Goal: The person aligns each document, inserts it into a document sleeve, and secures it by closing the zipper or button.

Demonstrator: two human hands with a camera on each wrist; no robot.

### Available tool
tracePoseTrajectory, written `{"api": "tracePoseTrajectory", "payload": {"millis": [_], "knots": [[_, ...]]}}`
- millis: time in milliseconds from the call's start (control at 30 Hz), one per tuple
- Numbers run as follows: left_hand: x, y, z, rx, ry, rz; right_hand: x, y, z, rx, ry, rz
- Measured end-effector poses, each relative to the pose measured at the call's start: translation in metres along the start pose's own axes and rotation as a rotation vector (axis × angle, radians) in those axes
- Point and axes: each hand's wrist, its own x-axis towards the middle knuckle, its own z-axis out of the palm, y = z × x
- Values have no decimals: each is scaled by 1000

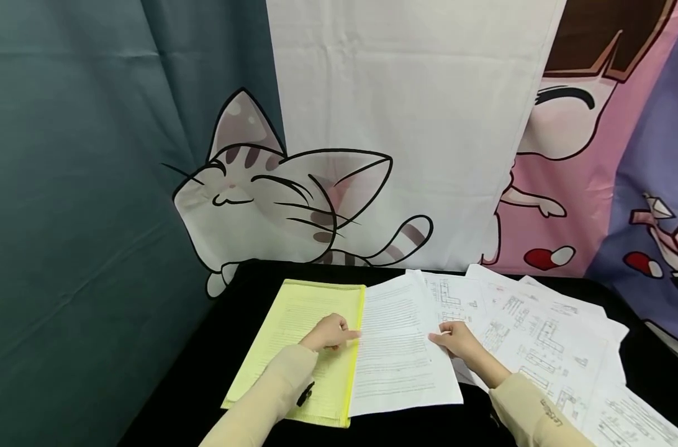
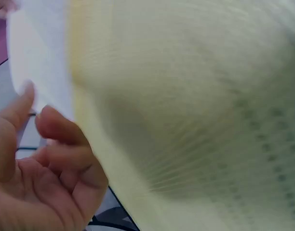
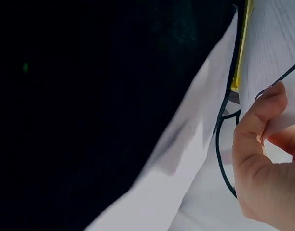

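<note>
A yellow translucent folder (image 1: 294, 323) lies on the black cloth with printed sheets showing through it. Against its right edge is a white printed sheet (image 1: 395, 366). My left hand (image 1: 328, 333) is over the folder, thumb reaching to the sheet's left edge; in the left wrist view the fingers of the hand (image 2: 56, 163) are curled beside the yellow folder (image 2: 186, 96), and whether they pinch anything is unclear. My right hand (image 1: 462, 344) pinches the sheet's right edge between thumb and fingers, and the right wrist view shows this hand (image 3: 268, 154) on the paper (image 3: 273, 53).
Several loose sheets with technical drawings (image 1: 540, 347) overlap at the right, partly under my right forearm. Black cloth (image 1: 205, 366) covers the table. A printed curtain (image 1: 417, 124) with a cartoon cat hangs behind its far edge.
</note>
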Motion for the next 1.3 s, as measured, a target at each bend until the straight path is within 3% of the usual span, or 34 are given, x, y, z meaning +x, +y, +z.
{"api": "tracePoseTrajectory", "payload": {"millis": [100,167,267,400,533,733,967,1100,1200,1300], "knots": [[2,-3,9,180,22,-20,0,2,4,9,13,18],[3,-6,14,218,4,-11,0,3,6,16,19,25],[5,-11,17,168,-17,23,-1,3,9,14,20,29],[7,-12,14,29,-29,54,-1,2,13,24,29,26],[6,-7,12,-106,-31,72,1,0,22,39,20,11],[3,5,18,-235,-42,61,-1,-10,44,78,20,4],[8,9,25,-281,-6,42,2,-15,62,124,35,-1],[12,4,26,-326,2,39,2,-17,57,135,36,6],[14,0,25,-337,9,43,1,-13,46,154,-5,10],[16,0,23,-330,21,46,0,-10,38,163,-93,15]]}}
